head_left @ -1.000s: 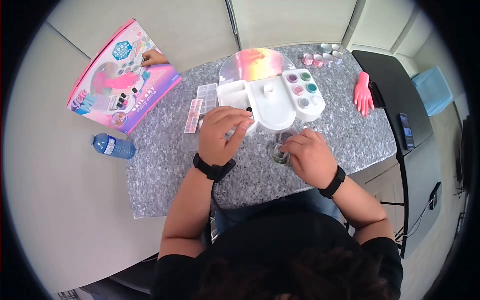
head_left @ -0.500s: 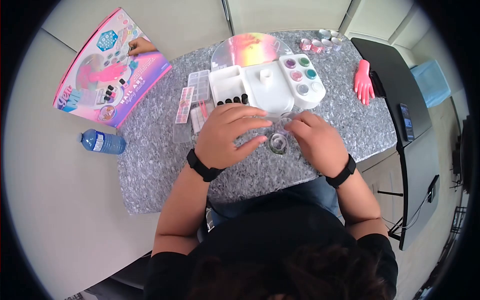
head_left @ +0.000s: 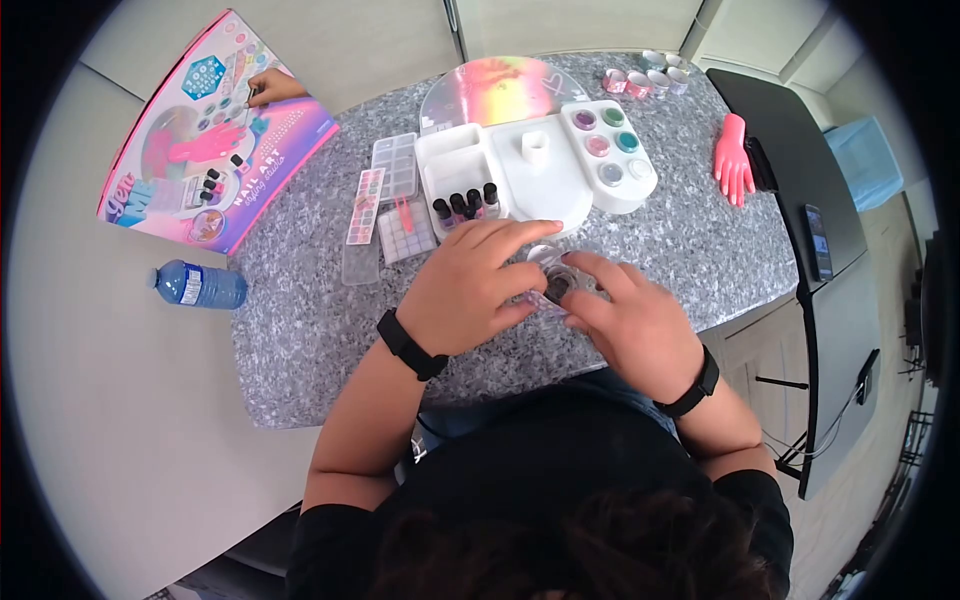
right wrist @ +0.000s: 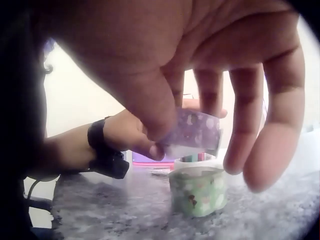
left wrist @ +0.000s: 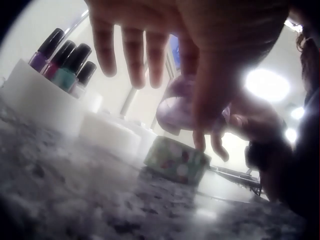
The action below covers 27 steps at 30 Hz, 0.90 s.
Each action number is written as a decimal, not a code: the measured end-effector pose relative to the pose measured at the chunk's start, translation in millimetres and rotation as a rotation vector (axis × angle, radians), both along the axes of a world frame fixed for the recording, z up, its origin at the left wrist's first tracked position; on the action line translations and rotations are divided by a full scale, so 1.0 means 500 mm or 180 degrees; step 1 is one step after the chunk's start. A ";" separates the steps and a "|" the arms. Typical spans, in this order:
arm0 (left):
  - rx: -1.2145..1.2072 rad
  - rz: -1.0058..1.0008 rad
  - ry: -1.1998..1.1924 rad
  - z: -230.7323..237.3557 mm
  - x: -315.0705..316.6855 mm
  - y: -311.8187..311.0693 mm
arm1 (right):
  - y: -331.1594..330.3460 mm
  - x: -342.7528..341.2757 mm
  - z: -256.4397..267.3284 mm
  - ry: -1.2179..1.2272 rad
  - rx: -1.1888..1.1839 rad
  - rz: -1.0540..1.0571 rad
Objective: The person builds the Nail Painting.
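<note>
Pinching the purple patterned roll [right wrist: 192, 131] between thumb and fingers of both left hand [head_left: 462, 285] and right hand [head_left: 645, 325], other fingers extended, just above the green patterned roll [right wrist: 200, 195] on the worktop [head_left: 340, 345]. Apparently midway through a two-handed handling step, perhaps working at the held roll's edge. For the next move, keep both pinches light and steady, well clear of the lower roll.

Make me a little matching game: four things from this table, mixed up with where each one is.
1. Purple roll
2. Green roll
3. Pink model hand
4. Nail polish bottles

A. Standing in the white tray
B. Near the phone
C. Held up off the tabletop
D. Resting just in front of the tray

Pairs: 1-C, 2-D, 3-B, 4-A
</note>
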State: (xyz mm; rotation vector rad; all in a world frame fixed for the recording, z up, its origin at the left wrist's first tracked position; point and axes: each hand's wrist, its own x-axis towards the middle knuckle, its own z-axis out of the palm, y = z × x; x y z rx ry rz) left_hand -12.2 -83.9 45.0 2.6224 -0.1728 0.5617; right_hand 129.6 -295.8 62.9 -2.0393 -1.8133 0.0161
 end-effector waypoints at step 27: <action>0.0114 0.0639 0.0529 -0.019 -0.014 0.015 | 0.000 -0.004 -0.027 0.0427 -0.0170 0.0093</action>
